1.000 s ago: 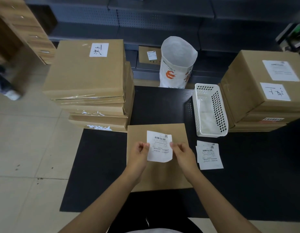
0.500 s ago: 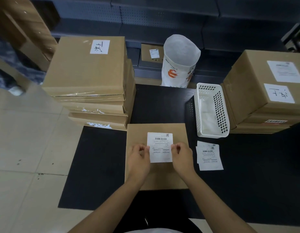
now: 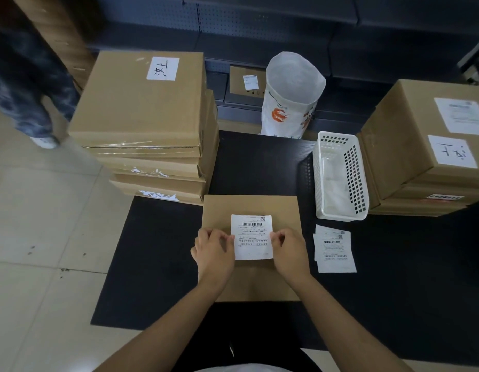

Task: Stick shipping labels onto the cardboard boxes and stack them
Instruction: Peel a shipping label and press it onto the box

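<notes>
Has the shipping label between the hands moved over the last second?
Yes. The shipping label was held curled above the cardboard box; it has come down flat onto the box top, toward its far edge.

A flat cardboard box (image 3: 250, 208) lies on the black bench (image 3: 157, 264), a white shipping label (image 3: 251, 236) on its top. The left hand (image 3: 212, 249) and right hand (image 3: 288, 251) hold the label's side edges, seemingly pinching them. Loose labels (image 3: 335, 249) lie just right of the box, near a white basket (image 3: 340, 175). Stacked boxes (image 3: 147, 124) stand at the far left, another stack (image 3: 426, 146) at the right.
</notes>
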Demonstrator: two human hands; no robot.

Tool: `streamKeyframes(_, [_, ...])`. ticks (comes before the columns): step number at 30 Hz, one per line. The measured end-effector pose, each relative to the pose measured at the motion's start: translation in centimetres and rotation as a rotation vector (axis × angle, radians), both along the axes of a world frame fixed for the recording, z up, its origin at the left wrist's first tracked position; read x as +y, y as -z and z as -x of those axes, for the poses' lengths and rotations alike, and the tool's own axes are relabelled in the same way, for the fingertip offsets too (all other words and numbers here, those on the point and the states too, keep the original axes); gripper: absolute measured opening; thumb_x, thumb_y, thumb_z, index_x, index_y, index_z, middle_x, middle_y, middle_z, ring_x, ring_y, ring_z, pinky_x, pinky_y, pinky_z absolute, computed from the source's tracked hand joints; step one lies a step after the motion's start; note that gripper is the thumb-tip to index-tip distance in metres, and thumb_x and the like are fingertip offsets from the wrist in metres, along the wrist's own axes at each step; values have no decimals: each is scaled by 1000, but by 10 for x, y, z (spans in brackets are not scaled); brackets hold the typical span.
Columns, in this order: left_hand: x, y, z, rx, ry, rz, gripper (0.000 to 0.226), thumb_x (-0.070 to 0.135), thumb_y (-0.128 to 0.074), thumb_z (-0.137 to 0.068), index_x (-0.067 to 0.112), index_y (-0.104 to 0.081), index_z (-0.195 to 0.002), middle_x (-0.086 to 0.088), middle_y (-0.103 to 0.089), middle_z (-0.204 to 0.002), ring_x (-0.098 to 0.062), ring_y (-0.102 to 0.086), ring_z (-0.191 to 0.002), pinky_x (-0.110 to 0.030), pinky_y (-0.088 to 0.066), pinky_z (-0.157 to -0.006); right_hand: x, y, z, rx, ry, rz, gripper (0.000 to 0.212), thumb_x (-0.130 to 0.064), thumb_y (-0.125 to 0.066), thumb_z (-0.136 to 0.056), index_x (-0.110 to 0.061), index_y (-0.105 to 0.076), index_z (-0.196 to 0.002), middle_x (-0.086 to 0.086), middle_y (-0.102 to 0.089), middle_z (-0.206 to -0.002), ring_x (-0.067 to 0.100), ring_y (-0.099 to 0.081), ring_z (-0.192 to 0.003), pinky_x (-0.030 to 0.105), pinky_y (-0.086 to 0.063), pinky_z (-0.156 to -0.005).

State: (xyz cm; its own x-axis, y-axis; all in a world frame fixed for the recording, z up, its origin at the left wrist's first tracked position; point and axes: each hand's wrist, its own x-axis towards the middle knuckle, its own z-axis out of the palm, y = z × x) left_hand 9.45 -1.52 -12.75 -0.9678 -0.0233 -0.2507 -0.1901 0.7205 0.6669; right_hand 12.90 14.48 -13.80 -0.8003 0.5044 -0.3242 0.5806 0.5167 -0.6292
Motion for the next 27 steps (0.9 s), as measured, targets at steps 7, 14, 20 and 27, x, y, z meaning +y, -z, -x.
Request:
streamKeyframes(7, [-3,8,3,23,45,76,15,33,-58,-92,24,-53,-83,6,-39,-110,-13,-41,-107,-30,-21,-98,-1,0,-3,-15,-74,-77,17,-31,-50,-98,-21,-54,-85,-8,-52,-91,5,-47,-81,22,-42,-68])
streamKeyframes(14, [-2,17,3,115,60,171,23,32,-69,-84,18,-50,-82,3,-38,-102,-17,-45,-94,-29,-27,-85,-2,-1,-2,-47,-66,-132,17,-33,-54,-95,-22,-48,-84,-8,-50,-89,1,-43,-72,15,-29,-54])
streamKeyframes(20, [3,11,0,405,271,273,37,11,-68,-78,13,-53,-112,-5,-51,-125,-19,-47,-106,-37,-38,-90,-12,-4,-10,97,-203,-399,19,-20,-51,-93,-15,-53,-111,4,-53,-119,20,-46,-110,29,-43,-95])
streamKeyframes(27, [13,28,9,255,692,393,60,40,-6,-104,7,-32,-146,-9,-34,-153,-22,-29,-143,-40,-15,-114,-22,22,3,129,-531,-406,61,-29,-24,-94,-7,-20,-152,9,-15,-160,21,-1,-148,40,-1,-118])
